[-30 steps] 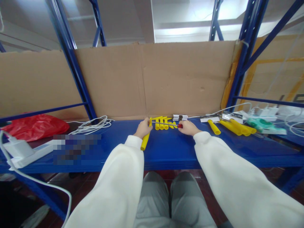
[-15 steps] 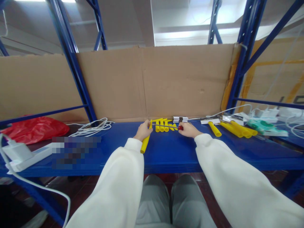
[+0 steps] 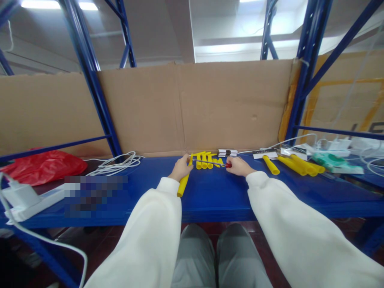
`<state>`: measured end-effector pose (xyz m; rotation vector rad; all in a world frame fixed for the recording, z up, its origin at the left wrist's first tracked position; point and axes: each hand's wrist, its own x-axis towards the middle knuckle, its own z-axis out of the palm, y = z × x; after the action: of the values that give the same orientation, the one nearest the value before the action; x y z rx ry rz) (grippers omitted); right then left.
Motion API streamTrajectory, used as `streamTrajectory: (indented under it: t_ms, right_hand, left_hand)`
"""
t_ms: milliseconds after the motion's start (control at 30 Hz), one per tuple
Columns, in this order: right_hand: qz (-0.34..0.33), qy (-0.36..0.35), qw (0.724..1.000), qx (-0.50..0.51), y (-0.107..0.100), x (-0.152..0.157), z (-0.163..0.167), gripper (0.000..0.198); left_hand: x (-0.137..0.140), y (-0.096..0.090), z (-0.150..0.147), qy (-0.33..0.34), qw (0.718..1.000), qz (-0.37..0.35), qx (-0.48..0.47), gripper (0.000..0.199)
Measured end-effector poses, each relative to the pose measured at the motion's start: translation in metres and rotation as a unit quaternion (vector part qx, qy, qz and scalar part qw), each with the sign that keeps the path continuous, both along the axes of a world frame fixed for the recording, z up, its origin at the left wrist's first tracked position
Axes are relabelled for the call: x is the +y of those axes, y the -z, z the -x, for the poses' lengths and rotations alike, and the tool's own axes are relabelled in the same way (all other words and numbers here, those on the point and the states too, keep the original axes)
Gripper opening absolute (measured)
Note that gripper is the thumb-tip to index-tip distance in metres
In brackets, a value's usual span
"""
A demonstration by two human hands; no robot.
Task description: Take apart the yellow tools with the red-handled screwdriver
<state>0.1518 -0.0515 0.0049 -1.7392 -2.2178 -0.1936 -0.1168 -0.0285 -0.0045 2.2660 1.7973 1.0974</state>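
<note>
My left hand (image 3: 181,168) is closed around a yellow tapered tube (image 3: 183,185), its wide end toward me. In my right hand (image 3: 238,166) is the red handle of a screwdriver (image 3: 210,162), whose long metal shaft points left across to the upper part of the held tube. Whether the tip touches the tube or a screw there I cannot make out. Behind the shaft lie several similar yellow tubes (image 3: 204,163) in a row. Small yellow pieces (image 3: 220,162) lie close to my right hand, and a stack of white packs with black bands (image 3: 227,153) sits just behind.
More yellow tubes (image 3: 300,165) and a green-and-white packet (image 3: 334,161) lie on the blue shelf (image 3: 216,196) at right. To the left are a coiled white cable (image 3: 121,163), a red plastic bag (image 3: 48,166) and a white power strip (image 3: 45,202). Cardboard (image 3: 234,108) walls the back.
The view has tilted up slightly, so everything sits a little lower. Both hands keep nearly the same pose, with the screwdriver still held against or near the tube.
</note>
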Motion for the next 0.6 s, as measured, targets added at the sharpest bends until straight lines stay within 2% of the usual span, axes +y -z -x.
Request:
streamTrajectory:
  t_ms: [367, 600]
  right_hand:
    - [-0.002, -0.024, 1.000, 0.020, 0.008, 0.013, -0.010, 0.012]
    - [-0.014, -0.046, 0.996, -0.074, 0.003, 0.009, -0.008, 0.016]
  left_hand:
    - [0.002, 0.002, 0.001, 0.005, 1.000, 0.000, -0.009, 0.015]
    - [0.004, 0.002, 0.001, 0.002, 1.000, -0.006, -0.005, 0.014]
